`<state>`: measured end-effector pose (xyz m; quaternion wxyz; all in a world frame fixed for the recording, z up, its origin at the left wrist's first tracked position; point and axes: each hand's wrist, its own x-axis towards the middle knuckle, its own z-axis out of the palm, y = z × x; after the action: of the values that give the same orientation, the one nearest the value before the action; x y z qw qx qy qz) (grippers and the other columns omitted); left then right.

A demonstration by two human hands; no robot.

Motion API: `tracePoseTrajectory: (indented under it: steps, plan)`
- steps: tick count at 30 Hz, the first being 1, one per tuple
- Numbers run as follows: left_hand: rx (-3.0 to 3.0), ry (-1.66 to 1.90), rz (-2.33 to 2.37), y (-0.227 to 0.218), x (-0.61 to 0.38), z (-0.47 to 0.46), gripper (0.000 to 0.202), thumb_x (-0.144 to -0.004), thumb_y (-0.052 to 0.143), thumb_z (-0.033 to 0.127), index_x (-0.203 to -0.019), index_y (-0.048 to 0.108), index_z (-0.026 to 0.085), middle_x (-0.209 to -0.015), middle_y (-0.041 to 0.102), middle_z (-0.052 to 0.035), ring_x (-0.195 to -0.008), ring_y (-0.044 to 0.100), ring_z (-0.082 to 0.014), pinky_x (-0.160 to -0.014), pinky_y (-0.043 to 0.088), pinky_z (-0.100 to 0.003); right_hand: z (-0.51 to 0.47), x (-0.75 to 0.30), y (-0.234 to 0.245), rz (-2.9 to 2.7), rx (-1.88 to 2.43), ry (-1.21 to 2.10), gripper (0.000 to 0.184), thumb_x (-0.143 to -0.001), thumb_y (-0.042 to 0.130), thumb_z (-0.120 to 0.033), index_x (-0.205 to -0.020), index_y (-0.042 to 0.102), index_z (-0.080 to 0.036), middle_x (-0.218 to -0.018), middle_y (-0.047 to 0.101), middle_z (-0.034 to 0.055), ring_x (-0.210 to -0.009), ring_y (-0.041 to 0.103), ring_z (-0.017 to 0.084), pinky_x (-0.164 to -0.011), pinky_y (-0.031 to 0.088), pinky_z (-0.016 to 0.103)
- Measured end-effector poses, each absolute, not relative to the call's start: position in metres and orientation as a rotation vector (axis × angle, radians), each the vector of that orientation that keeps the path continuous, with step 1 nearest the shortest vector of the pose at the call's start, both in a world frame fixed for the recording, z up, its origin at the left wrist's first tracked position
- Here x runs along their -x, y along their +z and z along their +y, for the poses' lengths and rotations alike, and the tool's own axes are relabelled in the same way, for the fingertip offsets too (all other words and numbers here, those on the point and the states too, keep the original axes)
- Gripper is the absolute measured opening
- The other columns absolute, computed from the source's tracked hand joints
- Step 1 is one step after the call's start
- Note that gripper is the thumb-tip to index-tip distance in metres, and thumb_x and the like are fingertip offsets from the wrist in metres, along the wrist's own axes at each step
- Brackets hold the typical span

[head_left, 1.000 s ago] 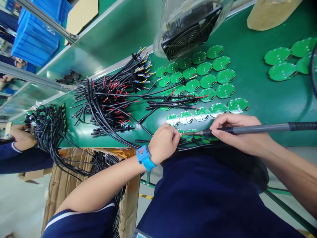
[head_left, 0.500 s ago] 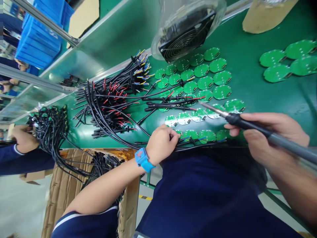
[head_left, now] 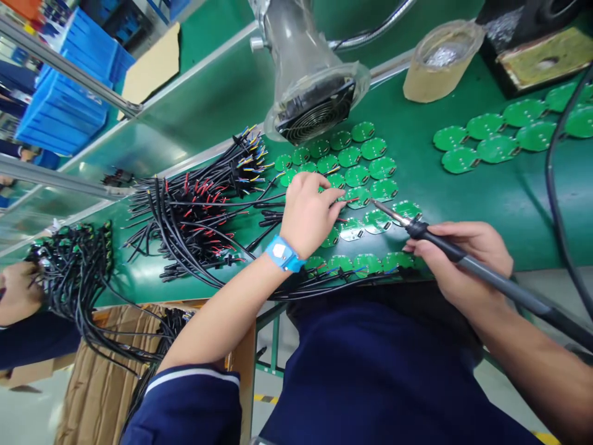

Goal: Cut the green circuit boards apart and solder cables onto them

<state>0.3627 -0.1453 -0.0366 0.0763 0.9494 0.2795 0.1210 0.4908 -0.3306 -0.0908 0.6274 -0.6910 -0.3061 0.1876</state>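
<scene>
My left hand (head_left: 309, 213), with a blue watch (head_left: 283, 254) on its wrist, reaches over rows of round green circuit boards (head_left: 382, 167). Its thumb and fingers pinch the end of a black cable, whose red wire (head_left: 354, 199) sticks out to the right across a board. My right hand (head_left: 463, 253) is wrapped round a soldering iron (head_left: 458, 259), pen-like, its metal tip pointing left. The tip is near the red wire's end; I cannot tell whether they touch. More black cables (head_left: 273, 217) lie just left of my left hand.
A big heap of black cables (head_left: 185, 216) with coloured ends covers the left of the bench. A fume fan (head_left: 319, 111) hangs behind the boards. At the back right stand a cardboard tub (head_left: 440, 62) and an iron stand (head_left: 546, 59). A co-worker's hand (head_left: 18, 293) is at far left.
My left hand has moved up from the front row of boards to the cables and pinches one. The soldering iron has shifted slightly left with my right hand. The camera view has shifted.
</scene>
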Motion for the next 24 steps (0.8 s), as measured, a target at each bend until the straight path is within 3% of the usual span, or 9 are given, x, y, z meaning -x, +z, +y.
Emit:
tracePoseTrajectory:
  steps: [3, 7, 13, 24]
  plan:
    - [-2.9, 0.204, 0.7, -0.04, -0.374, -0.134, 0.015, -0.083, 0.055, 0.028, -0.082, 0.067, 0.02, -0.101, 0.057, -0.0061, -0.105, 0.044, -0.0249, -0.09, 0.035, -0.042, -0.33, -0.493, -0.09, -0.694, 1.544, 0.468, 0.027, -0.068, 0.072, -0.021, -0.091, 0.059, -0.02, -0.083, 0.066, 0.005, -0.068, 0.066, 0.018, -0.06, 0.054, 0.029]
    - [-2.955, 0.079, 0.577, -0.039, -0.372, -0.129, 0.018, -0.088, 0.047, 0.023, -0.086, 0.063, 0.015, -0.105, 0.058, -0.0077, -0.102, 0.048, -0.0225, -0.088, 0.038, -0.039, -0.332, -0.498, -0.091, -0.726, 1.55, 0.482, 0.022, -0.068, 0.071, -0.019, -0.088, 0.062, -0.021, -0.085, 0.065, 0.0038, -0.072, 0.065, 0.018, -0.063, 0.051, 0.029]
    - [-2.9, 0.223, 0.468, -0.031, -0.345, -0.162, 0.019, -0.09, 0.042, 0.021, -0.089, 0.057, 0.011, -0.1, 0.057, -0.012, -0.097, 0.051, -0.0205, -0.084, 0.043, -0.035, -0.334, -0.506, -0.096, -0.738, 1.476, 0.601, 0.01, -0.072, 0.068, -0.024, -0.08, 0.063, -0.021, -0.076, 0.063, 0.0, -0.057, 0.057, 0.013, -0.053, 0.045, 0.027]
    - [-2.354, 0.01, 0.677, -0.049, -0.322, -0.194, 0.012, -0.077, 0.06, 0.015, -0.065, 0.062, 0.016, -0.077, 0.058, -0.0028, -0.079, 0.054, -0.0141, -0.08, 0.042, -0.032, -0.328, -0.512, -0.079, -1.155, 1.598, 0.719, 0.002, -0.075, 0.063, -0.021, -0.076, 0.061, -0.022, -0.062, 0.06, -0.003, -0.054, 0.055, 0.011, -0.05, 0.044, 0.022]
